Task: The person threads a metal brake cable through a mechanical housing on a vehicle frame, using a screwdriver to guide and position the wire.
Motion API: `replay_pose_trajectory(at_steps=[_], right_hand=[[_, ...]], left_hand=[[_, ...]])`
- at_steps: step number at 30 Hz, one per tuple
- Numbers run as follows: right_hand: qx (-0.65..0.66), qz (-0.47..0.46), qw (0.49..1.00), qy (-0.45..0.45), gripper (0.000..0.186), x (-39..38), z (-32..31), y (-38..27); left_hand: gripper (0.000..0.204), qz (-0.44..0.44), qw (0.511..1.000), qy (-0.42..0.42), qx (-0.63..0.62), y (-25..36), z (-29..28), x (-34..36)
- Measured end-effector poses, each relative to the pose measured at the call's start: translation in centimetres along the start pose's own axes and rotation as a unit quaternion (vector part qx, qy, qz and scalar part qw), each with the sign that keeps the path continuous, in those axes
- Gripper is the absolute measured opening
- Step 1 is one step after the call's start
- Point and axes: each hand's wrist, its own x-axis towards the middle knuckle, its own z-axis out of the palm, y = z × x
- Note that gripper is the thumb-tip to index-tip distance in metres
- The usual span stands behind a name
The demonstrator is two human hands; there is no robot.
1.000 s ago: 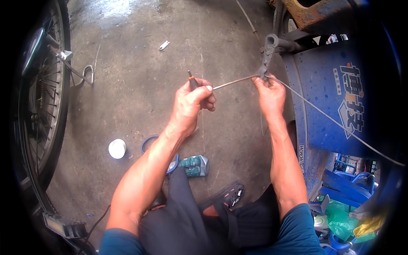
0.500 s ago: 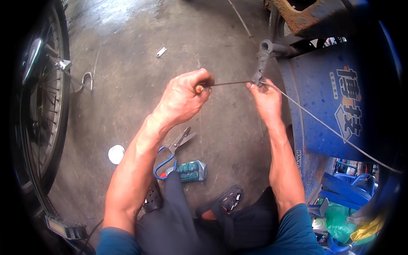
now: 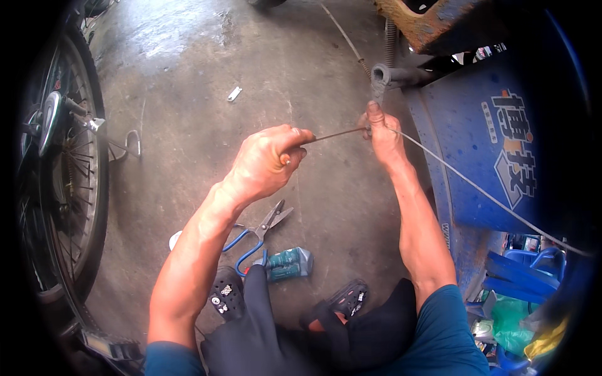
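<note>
My left hand (image 3: 264,158) is closed round the handle of a thin-shafted tool, whose orange handle end (image 3: 286,159) peeks out below the fingers. Its dark shaft (image 3: 338,133) reaches right to the fingers of my right hand (image 3: 385,139). That hand is closed, thumb up, about the lower end of a grey metal lever arm (image 3: 378,94), which it partly hides. From beside it a grey cable (image 3: 464,175) runs down to the right. Whether the shaft tip touches the lever is hidden by my fingers.
Blue-handled scissors (image 3: 258,234) and a teal packet (image 3: 288,263) lie on the concrete near my feet. A spoked wheel (image 3: 99,188) stands at left. On the right are a blue panel (image 3: 464,138), a rusty metal part (image 3: 433,28) and a green bag (image 3: 511,323).
My right hand has shifted its grip higher on the lever end, its thumb now pointing up. My left hand has moved slightly left and down, and the tool's shaft slopes more. The view has shifted slightly.
</note>
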Motion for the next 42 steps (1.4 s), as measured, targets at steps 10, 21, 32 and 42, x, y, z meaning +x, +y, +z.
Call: replay_pose_trajectory(at_steps=[10,21,32,42], right_hand=[[-0.048,0.011,0.998,-0.046,0.073,0.8,-0.4,-0.2],[-0.025,0.017,1.000,0.001,0.058,0.4,0.2,-0.3],[-0.017,0.025,1.000,0.006,0.053,0.6,0.0,0.4],[-0.055,0.043,0.998,0.010,0.057,0.6,-0.2,-0.2]], left_hand=[[0.025,0.119,0.990,-0.027,0.068,-1.5,-1.4,2.2],[0.017,0.090,0.995,-0.042,0.002,-2.7,-1.3,3.2],[0.012,0.012,0.997,-0.060,-0.051,-2.4,-1.6,3.7],[0.012,-0.150,0.969,-0.032,-0.191,-2.0,-0.6,2.7]])
